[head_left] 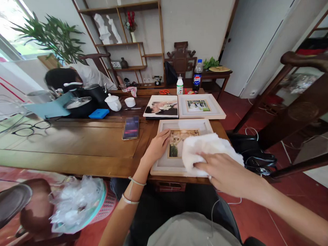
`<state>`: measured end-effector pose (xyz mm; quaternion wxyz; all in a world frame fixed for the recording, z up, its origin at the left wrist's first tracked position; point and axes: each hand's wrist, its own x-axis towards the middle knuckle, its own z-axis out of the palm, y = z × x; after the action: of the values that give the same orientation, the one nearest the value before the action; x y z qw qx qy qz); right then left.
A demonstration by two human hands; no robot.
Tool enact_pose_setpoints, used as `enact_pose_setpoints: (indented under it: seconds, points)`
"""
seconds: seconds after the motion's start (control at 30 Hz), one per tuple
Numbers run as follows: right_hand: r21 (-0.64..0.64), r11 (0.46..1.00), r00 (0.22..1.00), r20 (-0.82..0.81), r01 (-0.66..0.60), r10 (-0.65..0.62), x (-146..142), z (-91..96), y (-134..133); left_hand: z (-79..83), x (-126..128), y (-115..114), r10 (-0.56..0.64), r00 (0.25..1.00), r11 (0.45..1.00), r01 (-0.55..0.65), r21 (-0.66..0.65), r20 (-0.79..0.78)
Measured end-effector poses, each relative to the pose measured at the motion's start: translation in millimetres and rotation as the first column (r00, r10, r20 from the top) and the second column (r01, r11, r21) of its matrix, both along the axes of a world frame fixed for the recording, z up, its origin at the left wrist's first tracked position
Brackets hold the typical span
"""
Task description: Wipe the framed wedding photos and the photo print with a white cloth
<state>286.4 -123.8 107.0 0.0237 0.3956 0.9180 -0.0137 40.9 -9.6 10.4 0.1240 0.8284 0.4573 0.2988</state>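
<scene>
White frame [162, 167] under the left hand [158, 146] holds a photo [174, 150]; pink basket [107, 207], plastic [77, 199].

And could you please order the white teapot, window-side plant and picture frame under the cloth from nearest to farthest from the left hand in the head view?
1. Picture frame, under the left hand.
2. White teapot, left, farther back on the table.
3. Window-side plant, left, in the background.

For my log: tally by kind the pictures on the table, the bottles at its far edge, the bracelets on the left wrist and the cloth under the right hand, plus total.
Pictures: 3 (near picture, back left picture, back right picture)
Bottles: 2 (white bottle, cola bottle)
Bracelets: 2
Cloth: 1
Total: 8
</scene>
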Motion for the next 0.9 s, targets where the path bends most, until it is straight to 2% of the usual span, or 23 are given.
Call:
enact_pose_setpoints:
  seconds: [0.07, 0.13, 0.2, 0.33, 0.43, 0.5, 0.6, 0.8, 0.9]
  points:
    - [-0.064, 0.998, 0.999, -0.030, -0.019, 0.018, -1.1, 7.2, -11.7, -1.1, -0.2, 0.3, 0.009, 1.000, 1.000, -0.009, 0.012, -0.004]
    - [-0.060, 0.998, 0.999, -0.054, -0.004, 0.001, 1.0, 3.4, -8.3, -1.9, -0.3, 0.8, 0.012, 1.000, 1.000, -0.012, 0.020, -0.013]
    - [0.012, 1.000, 0.996, -0.084, 0.014, -0.013, 7.5, -9.8, 9.1, -2.4, -0.4, 1.1, 0.017, 1.000, 1.000, -0.016, 0.017, -0.013]
    - [0.213, 0.973, 0.991, -0.122, 0.084, -0.059, 27.2, -39.5, 64.1, -2.2, -0.8, 1.0, 0.021, 1.000, 1.000, -0.021, 0.008, -0.005]
    - [0.332, 0.932, 0.987, -0.115, 0.143, -0.110, 35.1, -47.4, 94.5, -1.5, -1.3, 0.6, 0.024, 1.000, 1.000, -0.024, 0.001, -0.012]
    - [0.359, 0.926, 0.992, -0.082, 0.117, -0.094, 33.0, -46.3, 98.8, -1.4, -1.6, 0.5, 0.022, 1.000, 1.000, -0.022, -0.005, -0.010]
    - [0.323, 0.943, 0.996, -0.047, 0.084, -0.073, 20.4, -38.8, 77.8, -2.1, -1.7, 0.8, 0.016, 1.000, 1.000, -0.016, -0.005, 0.001]
    - [0.105, 0.994, 0.999, 0.016, 0.040, -0.042, -7.5, -6.3, -7.4, -2.8, -1.0, 0.5, 0.020, 1.000, 1.000, -0.020, 0.003, 0.001]
    - [-0.004, 0.999, 0.999, -0.015, 0.039, -0.039, -8.5, 6.3, -24.1, -1.1, -0.9, -0.5, 0.010, 1.000, 1.000, -0.010, -0.003, -0.006]
